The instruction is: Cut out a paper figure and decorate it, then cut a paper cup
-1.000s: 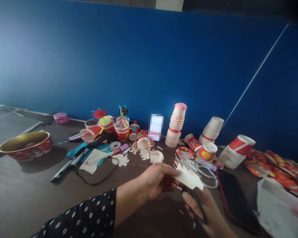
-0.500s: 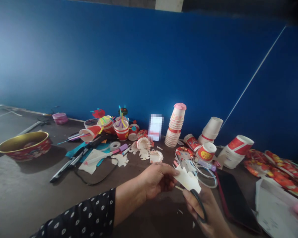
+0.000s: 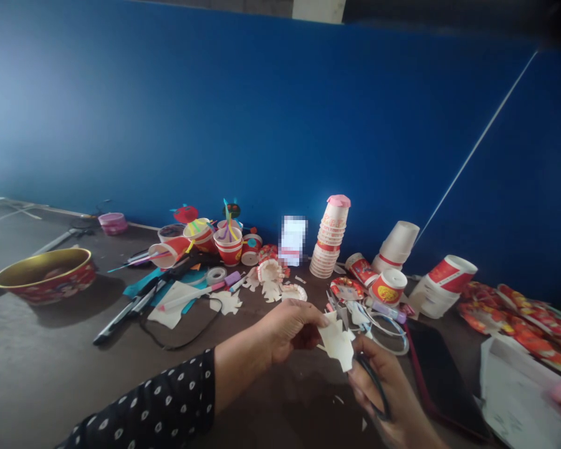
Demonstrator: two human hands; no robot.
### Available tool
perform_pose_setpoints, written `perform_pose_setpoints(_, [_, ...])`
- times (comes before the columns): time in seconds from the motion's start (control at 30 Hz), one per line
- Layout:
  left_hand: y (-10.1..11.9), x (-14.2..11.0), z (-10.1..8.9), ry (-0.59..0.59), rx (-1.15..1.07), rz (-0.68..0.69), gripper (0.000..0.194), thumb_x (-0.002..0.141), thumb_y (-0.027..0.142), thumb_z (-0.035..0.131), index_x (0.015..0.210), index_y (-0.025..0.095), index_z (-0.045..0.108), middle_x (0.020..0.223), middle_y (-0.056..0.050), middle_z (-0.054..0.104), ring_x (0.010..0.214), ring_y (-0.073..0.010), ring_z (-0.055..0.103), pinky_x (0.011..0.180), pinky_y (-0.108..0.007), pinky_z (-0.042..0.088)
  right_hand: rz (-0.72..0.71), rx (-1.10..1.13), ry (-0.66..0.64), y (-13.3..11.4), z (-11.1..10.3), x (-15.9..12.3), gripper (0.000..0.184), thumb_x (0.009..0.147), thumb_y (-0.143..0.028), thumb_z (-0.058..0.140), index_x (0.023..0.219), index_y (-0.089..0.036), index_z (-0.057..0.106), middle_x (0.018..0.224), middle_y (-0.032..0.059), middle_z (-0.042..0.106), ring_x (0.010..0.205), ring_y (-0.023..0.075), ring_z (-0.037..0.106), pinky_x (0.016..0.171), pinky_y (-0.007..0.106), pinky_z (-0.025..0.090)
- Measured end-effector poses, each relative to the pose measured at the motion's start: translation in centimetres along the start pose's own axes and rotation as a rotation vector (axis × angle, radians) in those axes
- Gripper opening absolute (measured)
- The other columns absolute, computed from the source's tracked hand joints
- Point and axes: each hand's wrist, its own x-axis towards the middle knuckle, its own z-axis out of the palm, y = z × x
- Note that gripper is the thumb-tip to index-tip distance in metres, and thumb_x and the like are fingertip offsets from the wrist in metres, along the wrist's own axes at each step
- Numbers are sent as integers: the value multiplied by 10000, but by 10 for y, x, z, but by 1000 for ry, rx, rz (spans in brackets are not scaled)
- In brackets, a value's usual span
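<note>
My left hand (image 3: 292, 333) pinches the upper left edge of a cream piece of paper (image 3: 337, 344) with a jagged, cut outline. In my right hand (image 3: 383, 386) is a pair of scissors (image 3: 373, 381); its black handle loops around my fingers. The blades are mostly hidden behind the paper, with metal showing just above its upper edge. Right-hand fingers are close to the paper's right side. Small white paper scraps (image 3: 339, 400) lie on the table below my hands.
Stacked paper cups (image 3: 330, 240) stand ahead, with more cups (image 3: 430, 287) to the right. A dark tablet (image 3: 444, 374) lies beside my right hand. Cut paper shapes (image 3: 227, 302), tape (image 3: 216, 275) and pens are at the left, near a red-and-gold bowl (image 3: 51, 284).
The paper has shifted slightly left and turned, hanging more steeply. My left hand moved a little left with it. My right hand still holds the scissors at nearly the same place.
</note>
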Motion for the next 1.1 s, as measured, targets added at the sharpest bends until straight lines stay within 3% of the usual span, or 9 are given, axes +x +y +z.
perform_pose_setpoints(0.27, [2, 5, -5, 19, 34, 46, 67, 539, 126, 582, 523, 138, 517, 470, 4, 561, 396, -81, 482, 443, -208, 365, -41, -120, 52, 5, -2, 2, 291, 734, -441, 605, 666, -194, 466, 431, -121, 309, 344, 28, 258, 346, 157, 204])
perform_pose_setpoints(0.43, [0, 9, -7, 21, 56, 102, 112, 532, 128, 625, 557, 143, 517, 545, -11, 599, 513, -131, 576, 530, -254, 445, -67, -111, 105, 5, -8, 8, 323, 732, -487, 602, 781, -190, 483, 438, -110, 414, 330, 35, 336, 342, 152, 243])
perform_pose_setpoints(0.63, [-14, 15, -8, -43, 65, 239, 123, 558, 160, 659, 620, 126, 558, 504, 13, 557, 420, -72, 482, 428, -192, 354, -119, -68, 142, 7, -14, 11, 338, 710, -445, 661, 844, -188, 488, 474, -78, 523, 378, 64, 453, 392, 172, 319])
perform_pose_setpoints(0.87, [-24, 19, -8, -103, 39, 313, 214, 595, 240, 687, 668, 138, 513, 599, -22, 621, 470, -94, 539, 471, -209, 398, -109, -35, 152, 5, -10, 10, 370, 682, -470, 675, 847, -181, 514, 509, -57, 555, 399, 76, 478, 405, 188, 340])
perform_pose_setpoints(1.0, [-25, 22, -8, -98, 123, 465, 177, 669, 245, 613, 686, 170, 454, 624, -24, 632, 561, -141, 600, 561, -258, 444, -108, -63, 130, 6, -11, 10, 364, 692, -464, 669, 858, -182, 511, 512, -60, 547, 407, 83, 480, 409, 194, 346])
perform_pose_setpoints(1.1, [-29, 20, -11, 17, 480, 704, 71, 730, 216, 546, 717, 169, 494, 602, -13, 604, 573, -143, 583, 553, -256, 430, -120, -61, 116, 8, -11, 10, 353, 709, -460, 656, 873, -186, 507, 520, -64, 540, 415, 86, 480, 416, 199, 350])
